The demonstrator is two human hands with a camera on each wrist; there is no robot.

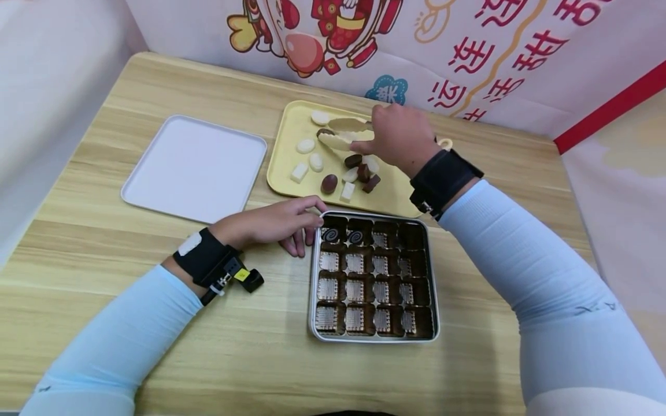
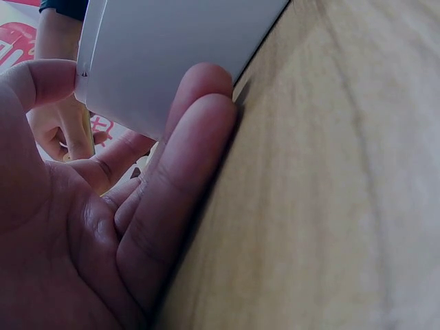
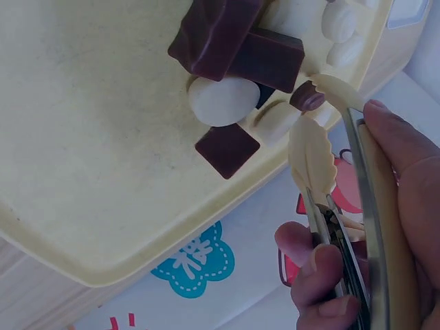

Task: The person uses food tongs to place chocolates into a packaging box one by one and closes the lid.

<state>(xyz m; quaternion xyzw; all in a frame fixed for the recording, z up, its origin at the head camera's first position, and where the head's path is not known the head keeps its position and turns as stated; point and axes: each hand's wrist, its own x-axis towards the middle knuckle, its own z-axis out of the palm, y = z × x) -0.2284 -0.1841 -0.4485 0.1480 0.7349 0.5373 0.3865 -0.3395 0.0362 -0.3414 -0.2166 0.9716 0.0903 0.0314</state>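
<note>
My right hand point(image 1: 400, 138) holds cream-tipped tongs point(image 1: 335, 141) over the yellow tray point(image 1: 283, 179). In the right wrist view the tongs' scalloped tips stand apart around a small brown chocolate point(image 3: 307, 96); whether they touch it, I cannot tell. White and dark chocolates lie about the tray, among them a round dark one point(image 1: 329, 184) and a white block point(image 1: 299, 172). With thumb and index finger, my left hand point(image 1: 273, 225) holds the far left corner of a metal box point(image 1: 314, 289). Inside its brown divided insert, two dark spiral chocolates point(image 1: 330, 234) occupy far-row compartments.
On the wooden table point(image 1: 104, 254), a white tray point(image 1: 198, 164) lies to the left of the yellow one. A printed white backdrop point(image 1: 406, 58) rises behind the table's far edge.
</note>
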